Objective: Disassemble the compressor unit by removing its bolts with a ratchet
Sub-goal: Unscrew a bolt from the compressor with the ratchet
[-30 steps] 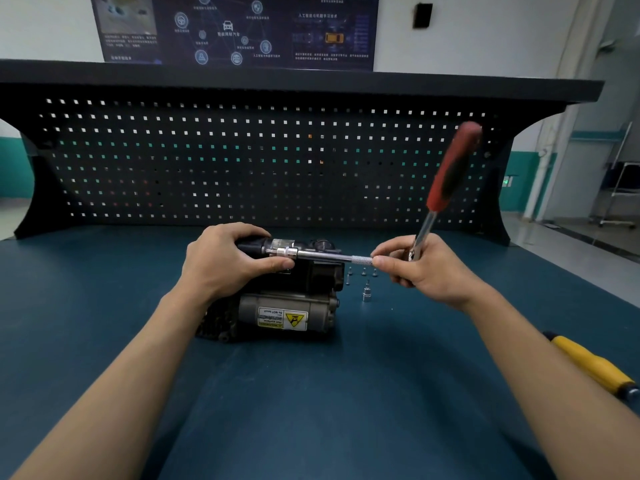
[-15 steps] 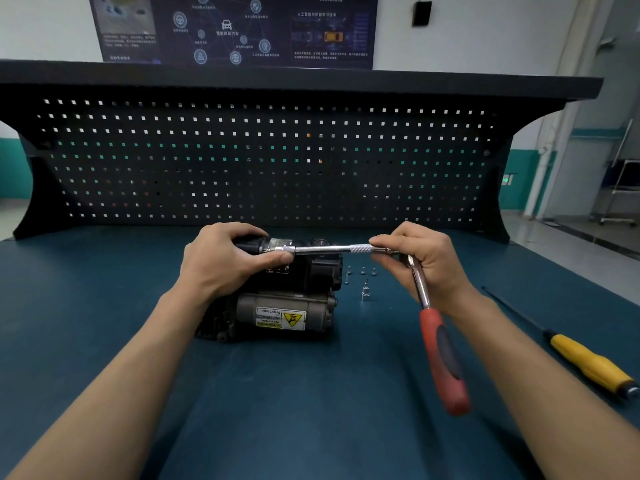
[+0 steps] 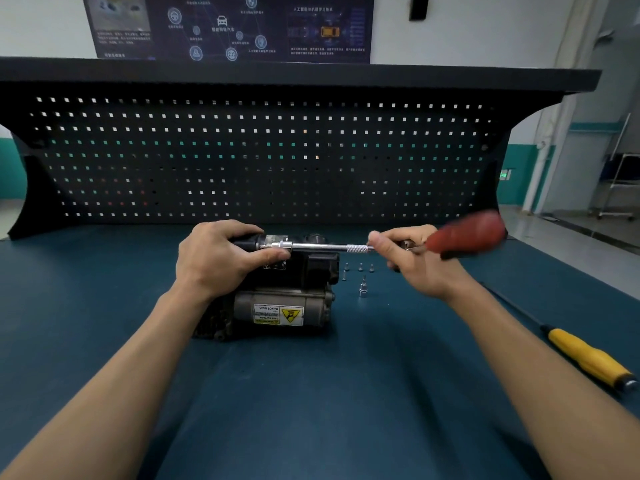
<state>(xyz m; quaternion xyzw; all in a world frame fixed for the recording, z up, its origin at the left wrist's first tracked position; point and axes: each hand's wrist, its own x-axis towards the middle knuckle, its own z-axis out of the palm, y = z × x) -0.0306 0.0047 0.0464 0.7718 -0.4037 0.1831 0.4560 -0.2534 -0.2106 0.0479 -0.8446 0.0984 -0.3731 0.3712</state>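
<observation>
The compressor unit point(image 3: 284, 306), dark with a yellow warning label, lies on the blue bench. My left hand point(image 3: 214, 258) grips its top left, where the socket end of a silver extension bar point(image 3: 325, 246) meets it. The bar runs level to the right into my right hand point(image 3: 408, 261), which grips the ratchet head. The ratchet's red handle point(image 3: 467, 235) points right and slightly up, and is blurred. Several loose bolts point(image 3: 360, 267) and a small socket bit point(image 3: 363, 287) stand on the bench right of the unit.
A yellow-handled screwdriver point(image 3: 585, 355) lies at the right of the blue bench top point(image 3: 311, 393). A black pegboard point(image 3: 263, 157) closes off the back of the bench. The bench's right edge borders a grey floor.
The ratchet handle has swung from pointing up, down toward me, and now out to the right, turning about the bar. My left hand has stayed on the unit.
</observation>
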